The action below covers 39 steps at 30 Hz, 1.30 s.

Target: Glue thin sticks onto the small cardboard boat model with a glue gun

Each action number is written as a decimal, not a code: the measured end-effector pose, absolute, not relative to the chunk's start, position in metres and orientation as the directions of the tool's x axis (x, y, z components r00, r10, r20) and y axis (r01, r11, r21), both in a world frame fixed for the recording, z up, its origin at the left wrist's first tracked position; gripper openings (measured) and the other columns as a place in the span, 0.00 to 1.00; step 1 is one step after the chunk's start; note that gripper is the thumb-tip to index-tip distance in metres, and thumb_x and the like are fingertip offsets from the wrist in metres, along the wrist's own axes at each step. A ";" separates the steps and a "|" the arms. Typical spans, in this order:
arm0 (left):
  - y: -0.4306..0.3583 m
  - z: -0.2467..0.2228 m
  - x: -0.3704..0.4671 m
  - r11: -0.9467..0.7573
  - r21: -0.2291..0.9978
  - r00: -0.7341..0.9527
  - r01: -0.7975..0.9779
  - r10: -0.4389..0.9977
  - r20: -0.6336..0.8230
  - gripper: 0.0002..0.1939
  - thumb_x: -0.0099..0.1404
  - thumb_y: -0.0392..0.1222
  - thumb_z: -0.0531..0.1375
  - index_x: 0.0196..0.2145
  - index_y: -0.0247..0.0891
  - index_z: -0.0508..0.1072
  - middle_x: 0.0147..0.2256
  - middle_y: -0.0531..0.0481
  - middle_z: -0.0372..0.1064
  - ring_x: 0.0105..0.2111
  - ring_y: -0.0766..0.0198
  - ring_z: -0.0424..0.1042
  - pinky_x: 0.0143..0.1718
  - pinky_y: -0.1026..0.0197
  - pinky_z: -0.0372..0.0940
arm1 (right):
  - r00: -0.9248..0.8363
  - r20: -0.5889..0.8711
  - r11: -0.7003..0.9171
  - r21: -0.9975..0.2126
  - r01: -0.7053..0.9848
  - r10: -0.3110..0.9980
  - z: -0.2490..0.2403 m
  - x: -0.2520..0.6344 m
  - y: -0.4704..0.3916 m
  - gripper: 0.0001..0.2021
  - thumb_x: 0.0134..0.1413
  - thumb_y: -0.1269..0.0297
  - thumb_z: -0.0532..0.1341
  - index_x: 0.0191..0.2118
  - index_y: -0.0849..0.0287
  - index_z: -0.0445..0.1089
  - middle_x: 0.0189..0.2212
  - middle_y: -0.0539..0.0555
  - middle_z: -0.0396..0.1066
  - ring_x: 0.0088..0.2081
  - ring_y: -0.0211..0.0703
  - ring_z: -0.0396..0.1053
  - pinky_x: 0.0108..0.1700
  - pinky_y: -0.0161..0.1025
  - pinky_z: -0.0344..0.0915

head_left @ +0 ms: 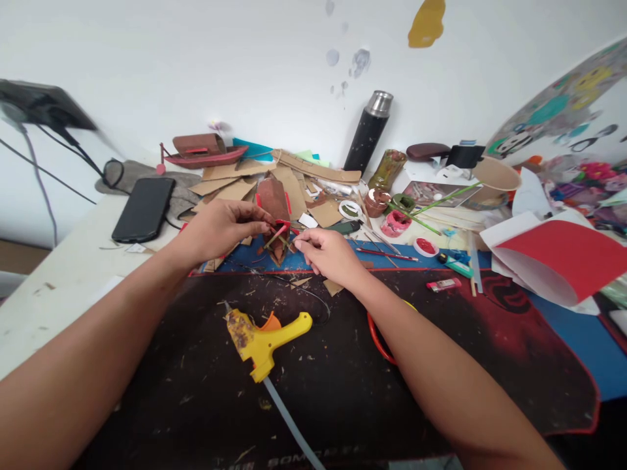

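A small brown model boat [273,199] with red strips along its sides lies among cardboard scraps, its pointed end toward me. Thin sticks cross over that end, one of them pinkish red. My left hand [234,225] reaches in from the left, thumb and fingers closed at the boat's edge near the sticks. On the other side, my right hand [327,253] has thumb and forefinger pinched together beside the pointed end; whatever lies between them is too small to make out. A yellow glue gun [259,339] lies on the dark mat nearer to me.
A second model boat [206,153] stands behind at the left, near a phone [144,209]. Cardboard pieces [318,166], a black thermos [367,134] and open paint jars [396,222] crowd the back. A red-handled tool [379,339] lies partly under my right forearm.
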State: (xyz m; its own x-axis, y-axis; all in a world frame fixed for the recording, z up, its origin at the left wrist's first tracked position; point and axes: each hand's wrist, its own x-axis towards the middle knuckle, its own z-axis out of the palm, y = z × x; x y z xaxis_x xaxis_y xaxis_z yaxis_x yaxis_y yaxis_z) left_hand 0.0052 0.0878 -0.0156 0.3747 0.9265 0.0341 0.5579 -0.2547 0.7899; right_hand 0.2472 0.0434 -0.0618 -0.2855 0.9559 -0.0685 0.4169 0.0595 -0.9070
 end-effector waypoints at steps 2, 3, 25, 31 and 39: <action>0.088 -0.016 0.005 -0.249 0.796 0.374 0.552 0.927 0.030 0.18 0.57 0.57 0.67 0.37 0.41 0.85 0.34 0.48 0.83 0.35 0.56 0.77 0.41 0.57 0.71 | -0.281 -0.073 0.049 -0.913 0.405 0.957 -0.062 0.247 0.043 0.08 0.69 0.62 0.59 0.40 0.57 0.74 0.21 0.44 0.68 0.17 0.32 0.64 0.25 0.33 0.60; 0.088 -0.016 0.005 -0.246 0.800 0.375 0.547 0.927 0.028 0.18 0.57 0.56 0.67 0.37 0.41 0.85 0.34 0.48 0.83 0.34 0.56 0.77 0.42 0.57 0.71 | -0.276 -0.079 0.039 -0.916 0.399 0.958 -0.062 0.247 0.043 0.08 0.69 0.62 0.59 0.40 0.58 0.74 0.21 0.44 0.68 0.17 0.32 0.64 0.25 0.33 0.60; 0.084 -0.015 0.010 -0.197 0.847 0.365 0.494 0.931 0.004 0.15 0.57 0.54 0.68 0.37 0.43 0.85 0.36 0.48 0.84 0.37 0.54 0.80 0.44 0.55 0.75 | -0.249 -0.097 0.006 -0.924 0.383 0.964 -0.056 0.245 0.038 0.07 0.69 0.63 0.59 0.41 0.58 0.75 0.20 0.43 0.66 0.16 0.33 0.63 0.24 0.31 0.60; 0.083 -0.014 0.009 -0.181 0.846 0.379 0.502 0.925 -0.027 0.16 0.58 0.55 0.68 0.39 0.44 0.85 0.38 0.47 0.85 0.38 0.53 0.81 0.44 0.55 0.74 | -0.292 -0.089 0.051 -0.898 0.437 0.952 -0.061 0.247 0.040 0.08 0.69 0.62 0.60 0.44 0.58 0.76 0.21 0.44 0.68 0.17 0.33 0.66 0.26 0.32 0.61; 0.083 -0.014 0.009 -0.216 0.824 0.369 0.524 0.929 0.009 0.15 0.58 0.54 0.67 0.38 0.44 0.86 0.33 0.48 0.84 0.33 0.56 0.79 0.42 0.56 0.73 | -0.303 -0.058 0.098 -0.875 0.474 0.951 -0.068 0.247 0.043 0.11 0.67 0.57 0.64 0.47 0.58 0.76 0.22 0.44 0.70 0.18 0.34 0.67 0.28 0.33 0.60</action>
State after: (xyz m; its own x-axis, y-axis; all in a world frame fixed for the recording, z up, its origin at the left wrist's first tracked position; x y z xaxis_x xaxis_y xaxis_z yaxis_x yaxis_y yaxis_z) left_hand 0.0088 0.0832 -0.0141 0.3688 0.9295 0.0093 0.5238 -0.2161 0.8240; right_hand 0.2467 0.0433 -0.0677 -0.3034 0.9511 -0.0575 0.4738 0.0982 -0.8751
